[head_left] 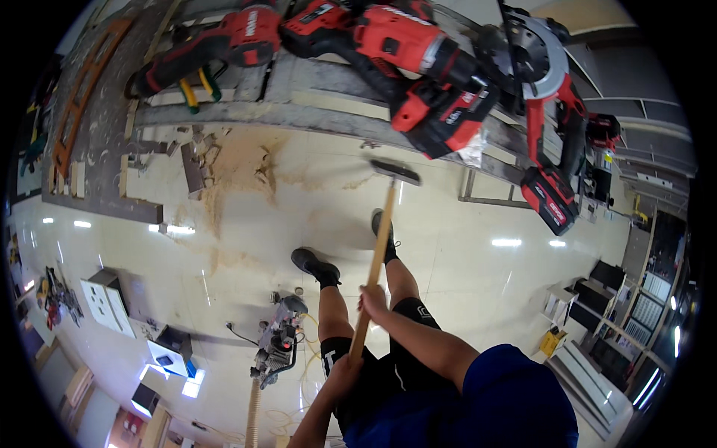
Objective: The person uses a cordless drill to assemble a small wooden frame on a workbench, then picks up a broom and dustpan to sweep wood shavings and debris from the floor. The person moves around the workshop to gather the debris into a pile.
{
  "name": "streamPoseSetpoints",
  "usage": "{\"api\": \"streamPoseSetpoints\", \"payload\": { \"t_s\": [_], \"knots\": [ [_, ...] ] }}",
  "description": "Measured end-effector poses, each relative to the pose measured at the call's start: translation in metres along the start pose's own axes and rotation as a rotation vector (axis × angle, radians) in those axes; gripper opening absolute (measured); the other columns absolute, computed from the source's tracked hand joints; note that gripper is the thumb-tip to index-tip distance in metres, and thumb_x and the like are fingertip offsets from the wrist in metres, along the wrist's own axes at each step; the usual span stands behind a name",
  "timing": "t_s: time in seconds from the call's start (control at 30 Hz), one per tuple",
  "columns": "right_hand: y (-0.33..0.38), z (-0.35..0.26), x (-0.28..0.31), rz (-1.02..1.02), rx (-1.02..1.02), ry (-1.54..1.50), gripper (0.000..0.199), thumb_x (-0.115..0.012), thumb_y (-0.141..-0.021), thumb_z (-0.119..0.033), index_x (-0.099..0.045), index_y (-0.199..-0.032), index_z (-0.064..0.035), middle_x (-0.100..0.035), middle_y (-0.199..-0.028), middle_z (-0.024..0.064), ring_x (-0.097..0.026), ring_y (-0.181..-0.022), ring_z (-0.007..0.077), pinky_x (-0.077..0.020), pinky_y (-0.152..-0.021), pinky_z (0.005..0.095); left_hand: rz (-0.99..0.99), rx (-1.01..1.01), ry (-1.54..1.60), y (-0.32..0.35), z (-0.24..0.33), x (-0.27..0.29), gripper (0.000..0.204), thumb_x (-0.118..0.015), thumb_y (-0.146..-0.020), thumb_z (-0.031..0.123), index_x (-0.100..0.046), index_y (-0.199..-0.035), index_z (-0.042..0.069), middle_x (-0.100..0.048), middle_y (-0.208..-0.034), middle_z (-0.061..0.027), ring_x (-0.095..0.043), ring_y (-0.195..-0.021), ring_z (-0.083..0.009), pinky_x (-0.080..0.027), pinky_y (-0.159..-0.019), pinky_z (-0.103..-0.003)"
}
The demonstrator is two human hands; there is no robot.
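Note:
Both my hands are wrapped round the wooden handle of a broom (382,231). My left hand (345,373) grips near the top end of the handle, close to my shorts. Farther down the handle, my right hand (373,302) is closed on it. The handle slants away from me to a dark, flat broom head, slightly blurred, on the pale floor below the workbench edge. To the left of the head lies a patch of sawdust (243,160) with small wood scraps, and a dark board offcut (192,168) is beside it.
A slatted workbench (202,113) crosses the far side, bearing a red cordless drill (403,45), a circular saw (534,63) and other red-and-black tools. A corded machine (280,336) with a ribbed hose (254,411) stands left of my legs. Shelving lines the right.

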State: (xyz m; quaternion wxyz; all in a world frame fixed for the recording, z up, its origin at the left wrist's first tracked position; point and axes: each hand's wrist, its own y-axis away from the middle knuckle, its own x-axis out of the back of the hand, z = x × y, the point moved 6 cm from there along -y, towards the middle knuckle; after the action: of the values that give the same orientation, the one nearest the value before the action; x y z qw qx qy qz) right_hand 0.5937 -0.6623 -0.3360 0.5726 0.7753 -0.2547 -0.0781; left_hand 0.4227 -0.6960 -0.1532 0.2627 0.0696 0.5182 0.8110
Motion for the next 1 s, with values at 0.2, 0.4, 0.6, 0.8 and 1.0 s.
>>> {"api": "streamPoseSetpoints", "payload": {
  "t_s": [0.2,0.4,0.6,0.8,1.0],
  "knots": [
    [-0.121,-0.062,0.114,0.217,-0.077,-0.258,0.032,-0.052,-0.095,-0.035,-0.048,-0.086,-0.0051,-0.051,-0.054,0.0089,-0.052,-0.040,0.0216,-0.0460,-0.039,0.0355,-0.241,0.084,-0.352,-0.153,0.077,-0.070,0.031,-0.051,-0.095,0.031,-0.050,-0.087,0.001,-0.051,-0.058,-0.0052,-0.047,-0.041,-0.0174,-0.039,-0.038,-0.033],
    [-0.189,-0.080,0.081,0.191,-0.134,-0.055,0.035,-0.049,-0.097,-0.034,-0.052,-0.088,-0.0002,-0.054,-0.064,0.0140,-0.056,-0.052,0.0236,-0.0511,-0.048,0.0388,-0.085,0.184,-0.252,-0.197,0.100,-0.035,0.028,-0.050,-0.094,0.031,-0.052,-0.095,0.003,-0.057,-0.065,-0.0090,-0.053,-0.044,-0.0196,-0.043,-0.040,-0.036],
    [-0.096,-0.018,-0.103,-0.063,0.267,0.958,0.025,-0.055,-0.089,-0.024,-0.065,-0.087,-0.0009,-0.068,-0.080,0.0192,-0.070,-0.086,0.0337,-0.0543,-0.075,0.0491,-0.029,0.265,-0.363,-0.092,0.026,0.108,0.026,-0.051,-0.097,0.028,-0.054,-0.093,0.002,-0.053,-0.063,-0.0038,-0.051,-0.047,-0.0135,-0.044,-0.044,-0.031],
    [0.011,0.032,-0.212,-0.308,0.338,1.113,0.026,-0.055,-0.086,-0.025,-0.067,-0.090,-0.0021,-0.069,-0.089,0.0209,-0.069,-0.086,0.0379,-0.0556,-0.076,0.0474,0.181,0.473,-0.290,0.044,0.026,0.151,0.025,-0.049,-0.098,0.029,-0.051,-0.094,0.004,-0.052,-0.065,-0.0029,-0.049,-0.048,-0.0119,-0.041,-0.042,-0.028],
    [0.062,0.046,-0.230,-0.315,0.413,1.066,0.020,-0.058,-0.087,-0.022,-0.062,-0.089,-0.0022,-0.067,-0.081,0.0175,-0.069,-0.071,0.0321,-0.0557,-0.060,0.0423,0.226,0.562,-0.092,0.094,0.002,0.160,0.023,-0.052,-0.096,0.028,-0.048,-0.094,0.006,-0.051,-0.062,-0.0039,-0.049,-0.043,-0.0141,-0.036,-0.034,-0.031]
  ]
}}
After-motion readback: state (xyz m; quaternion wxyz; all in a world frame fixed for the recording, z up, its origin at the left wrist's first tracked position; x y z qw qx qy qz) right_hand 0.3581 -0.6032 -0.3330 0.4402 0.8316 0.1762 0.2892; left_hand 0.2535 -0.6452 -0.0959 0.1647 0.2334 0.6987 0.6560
